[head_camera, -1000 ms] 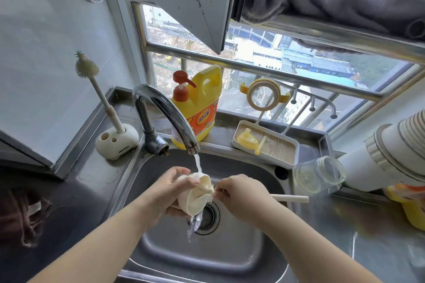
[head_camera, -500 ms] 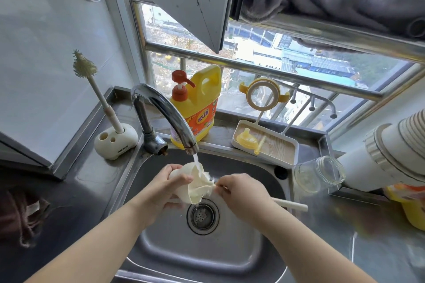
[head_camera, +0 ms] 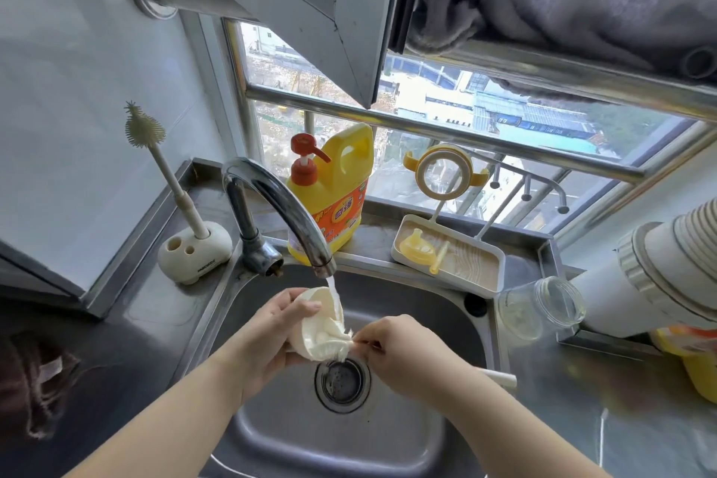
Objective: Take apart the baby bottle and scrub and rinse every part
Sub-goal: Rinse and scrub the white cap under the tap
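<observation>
Left hand: the left hand (head_camera: 271,338) is wrapped round a cream cap (head_camera: 316,326), thumb over its rim, holding it above the drain (head_camera: 342,380).
Right hand: the right hand (head_camera: 403,351) grips a brush (head_camera: 500,378); only the handle's end shows past the wrist, and the bristled head (head_camera: 339,347) sits at the cap's mouth.
Cap position: over the middle of the sink (head_camera: 392,307), directly under the tap (head_camera: 287,206), whose stream falls onto its upper edge.
Key relation: the cap's opening faces right and a little down, toward the brush hand; the brush handle's long axis runs left to right, roughly in line with that opening. The right hand is nearer the mouth, the left behind the closed end.
Step, as I judge it: scrubbing and rinsing the cap's inside; a push or twist of the brush along that line would reach deeper.
Other parts: the glass bottle (head_camera: 543,308) lies on its side on the counter right of the sink, mouth toward the window; a yellow teat (head_camera: 417,246) and straw (head_camera: 440,256) lie in the drying tray (head_camera: 485,272); the handled ring (head_camera: 446,175) hangs on its rack.
Nearby: a soap jug (head_camera: 333,190) stands behind the tap; a second brush (head_camera: 163,163) stands in its holder at left.
</observation>
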A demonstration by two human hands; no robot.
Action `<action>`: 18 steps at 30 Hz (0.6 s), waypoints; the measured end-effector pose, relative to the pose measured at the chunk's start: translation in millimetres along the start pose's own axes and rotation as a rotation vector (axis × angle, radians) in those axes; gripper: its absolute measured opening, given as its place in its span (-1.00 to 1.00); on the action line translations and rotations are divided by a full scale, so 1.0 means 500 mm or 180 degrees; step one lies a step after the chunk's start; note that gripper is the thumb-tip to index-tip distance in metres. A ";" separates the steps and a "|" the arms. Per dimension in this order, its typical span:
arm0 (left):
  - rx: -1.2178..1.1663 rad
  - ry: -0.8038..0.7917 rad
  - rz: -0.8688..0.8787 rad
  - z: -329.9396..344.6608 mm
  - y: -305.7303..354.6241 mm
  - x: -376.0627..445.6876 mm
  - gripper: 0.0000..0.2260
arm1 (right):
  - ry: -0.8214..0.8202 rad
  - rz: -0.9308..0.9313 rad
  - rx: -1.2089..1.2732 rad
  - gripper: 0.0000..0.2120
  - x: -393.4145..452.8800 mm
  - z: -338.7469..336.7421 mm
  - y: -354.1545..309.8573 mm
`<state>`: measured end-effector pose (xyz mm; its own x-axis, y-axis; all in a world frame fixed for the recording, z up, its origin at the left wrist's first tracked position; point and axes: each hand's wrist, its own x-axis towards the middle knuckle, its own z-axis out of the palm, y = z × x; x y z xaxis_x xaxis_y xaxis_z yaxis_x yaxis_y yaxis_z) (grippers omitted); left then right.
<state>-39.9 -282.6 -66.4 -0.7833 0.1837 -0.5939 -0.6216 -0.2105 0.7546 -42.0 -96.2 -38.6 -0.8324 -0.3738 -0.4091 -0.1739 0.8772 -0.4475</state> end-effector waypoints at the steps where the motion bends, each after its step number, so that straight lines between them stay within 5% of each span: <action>1: 0.0089 0.0014 0.0006 -0.002 -0.003 -0.001 -0.40 | 0.0007 0.0038 -0.0199 -0.77 0.002 -0.005 0.001; 7: 0.0258 0.0040 -0.0043 0.007 -0.010 0.000 -0.52 | 0.0245 0.0110 -0.0796 -0.81 0.018 -0.012 -0.004; 10: 0.0221 -0.0034 0.0056 0.002 -0.010 0.001 -0.35 | -0.0210 0.0224 -0.0225 -0.78 0.014 -0.004 -0.004; 13: 0.0049 -0.0113 -0.0009 0.000 -0.013 0.002 -0.44 | -0.0406 0.0217 0.0286 -0.75 0.008 -0.002 -0.010; 15: 0.0042 -0.0105 -0.0044 0.003 -0.012 0.001 -0.54 | -0.0316 0.0130 -0.0023 -0.74 0.006 0.000 -0.012; 18: 0.0168 -0.0017 -0.0039 0.004 -0.012 0.001 -0.45 | 0.0145 0.0059 -0.0644 -0.80 0.008 -0.003 -0.012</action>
<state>-36.5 -279.3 -70.5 -0.7754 0.1913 -0.6018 -0.6294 -0.1572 0.7610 -45.1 -102.6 -36.4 -0.8585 -0.3471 -0.3774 -0.2568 0.9281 -0.2695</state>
